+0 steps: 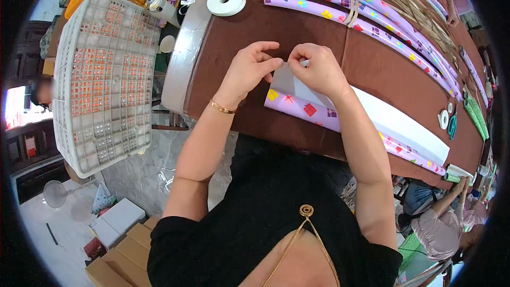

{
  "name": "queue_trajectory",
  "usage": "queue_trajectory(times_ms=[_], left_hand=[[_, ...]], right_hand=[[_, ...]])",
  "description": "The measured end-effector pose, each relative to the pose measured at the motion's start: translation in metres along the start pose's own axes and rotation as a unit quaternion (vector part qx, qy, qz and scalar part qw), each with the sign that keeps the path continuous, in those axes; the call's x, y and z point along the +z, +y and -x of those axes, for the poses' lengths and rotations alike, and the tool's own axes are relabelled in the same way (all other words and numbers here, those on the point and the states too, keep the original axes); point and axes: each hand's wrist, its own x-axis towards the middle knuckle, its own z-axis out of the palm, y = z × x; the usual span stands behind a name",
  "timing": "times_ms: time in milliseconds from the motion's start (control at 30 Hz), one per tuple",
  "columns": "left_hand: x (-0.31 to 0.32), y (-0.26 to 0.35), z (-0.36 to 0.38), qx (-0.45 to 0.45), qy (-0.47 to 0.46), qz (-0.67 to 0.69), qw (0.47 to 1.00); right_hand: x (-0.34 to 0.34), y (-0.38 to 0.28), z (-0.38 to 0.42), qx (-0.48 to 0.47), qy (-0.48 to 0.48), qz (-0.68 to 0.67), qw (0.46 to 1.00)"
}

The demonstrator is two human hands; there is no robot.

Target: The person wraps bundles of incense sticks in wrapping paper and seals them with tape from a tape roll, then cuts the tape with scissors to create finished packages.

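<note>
A partly rolled sheet of wrapping paper point(401, 119) lies along the table's near edge, its white back showing above a purple rolled part with gift prints. My left hand point(249, 72) hovers just left of the sheet's upper left corner, thumb and fingers apart, with nothing seen in them. At that same corner my right hand point(319, 69) has its thumb and fingers pinched together; what they hold, if anything, is hidden. My right forearm crosses over the sheet and covers part of it.
A white tape roll point(227, 1) sits at the upper left of the brown-covered table point(234, 32). Several finished purple rolls point(372, 34) lie across the back. Scissors point(452, 126) and smaller tape rolls point(443, 119) are at right. A white crate point(114, 79) stands left; a co-worker point(438, 228) is at right.
</note>
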Motion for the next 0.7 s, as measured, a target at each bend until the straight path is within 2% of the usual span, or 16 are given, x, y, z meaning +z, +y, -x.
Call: queue_trajectory(times_ms=[233,533,700], left_hand=[[0.009,-0.004,-0.004,0.024,0.010,0.038,0.999],[0.008,0.008,-0.002,0.002,0.049,0.102,0.994],[0.002,0.001,0.001,0.000,0.039,0.072,0.997]], right_hand=[[0.001,0.003,0.000,-0.005,-0.001,0.000,1.000],[0.000,0.001,-0.001,-0.002,-0.005,0.006,1.000],[0.000,0.001,-0.001,-0.014,0.003,-0.003,1.000]])
